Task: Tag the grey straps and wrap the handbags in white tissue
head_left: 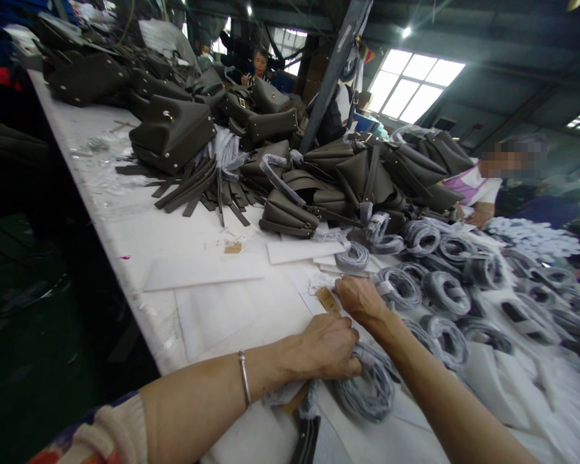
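Note:
My left hand [329, 345] is closed, its fingers curled down over the near side of the table. What it grips is hidden under the fingers. Right below it lies a plastic-wrapped coil of strap [367, 390], and a dark bag handle or strap [307, 441] with clear wrap shows beneath my forearm. Just beyond, my right hand [360, 298] is also closed, its fingertips at the edge of a tan hang tag [327, 299] with thin clear strings. Whether the fingers pinch the tag or its string cannot be seen.
Many wrapped strap coils [445, 293] cover the right side. Dark handbags [171, 132] are heaped across the back, with loose straps [198, 187] before them. White foam sheets [203, 274] lie on the white table [140, 225]. Another person [481, 187] is at the right; a post [336, 74] rises behind.

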`<state>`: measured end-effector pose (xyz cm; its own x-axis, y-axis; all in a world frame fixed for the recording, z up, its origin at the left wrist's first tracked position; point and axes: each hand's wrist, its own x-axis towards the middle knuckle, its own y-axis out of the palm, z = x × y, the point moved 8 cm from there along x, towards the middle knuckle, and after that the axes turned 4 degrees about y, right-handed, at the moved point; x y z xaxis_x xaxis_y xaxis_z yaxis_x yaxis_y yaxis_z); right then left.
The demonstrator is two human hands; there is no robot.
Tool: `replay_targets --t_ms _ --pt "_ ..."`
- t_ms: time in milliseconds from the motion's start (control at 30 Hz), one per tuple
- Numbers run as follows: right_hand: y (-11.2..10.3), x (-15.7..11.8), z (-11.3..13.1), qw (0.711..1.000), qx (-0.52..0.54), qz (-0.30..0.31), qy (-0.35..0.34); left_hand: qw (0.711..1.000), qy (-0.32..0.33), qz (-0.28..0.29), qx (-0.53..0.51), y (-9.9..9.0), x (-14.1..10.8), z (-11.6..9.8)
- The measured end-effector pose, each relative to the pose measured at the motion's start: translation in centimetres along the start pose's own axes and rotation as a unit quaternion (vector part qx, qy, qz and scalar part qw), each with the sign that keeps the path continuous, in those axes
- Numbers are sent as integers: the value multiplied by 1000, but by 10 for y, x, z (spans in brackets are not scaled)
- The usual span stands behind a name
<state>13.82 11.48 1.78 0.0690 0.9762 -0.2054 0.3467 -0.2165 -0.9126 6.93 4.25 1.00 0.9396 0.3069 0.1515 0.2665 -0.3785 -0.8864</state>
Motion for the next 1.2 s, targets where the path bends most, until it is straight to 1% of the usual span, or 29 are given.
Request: replay_targets --t_ms 100,200,367,467,667,833,967,1200 --pt "1 -4 1 1000 6 -17 5 1000 3 1 0 0 0 0" --pt "4 -6 0 999 13 -35 23 1000 2 14 1 1 0 -1" --pt "6 -2 -5 997 40 -45 41 1000 4 13 15 2 1 -1" --pt "7 1 -11 997 56 -36 32 1000 3 9 22 2 1 -1" --pt "10 6 -18 998 55 -9 -4 1000 -7 20 9 0 1 -1" --pt "1 9 -12 999 27 14 -38 1000 1 15 9 -1 0 -2" --pt "-5 5 -6 997 0 32 -66 1000 3 17 12 0 0 -2" --pt "-6 6 -5 998 -23 39 -54 1000 15 13 8 1 0 -3"
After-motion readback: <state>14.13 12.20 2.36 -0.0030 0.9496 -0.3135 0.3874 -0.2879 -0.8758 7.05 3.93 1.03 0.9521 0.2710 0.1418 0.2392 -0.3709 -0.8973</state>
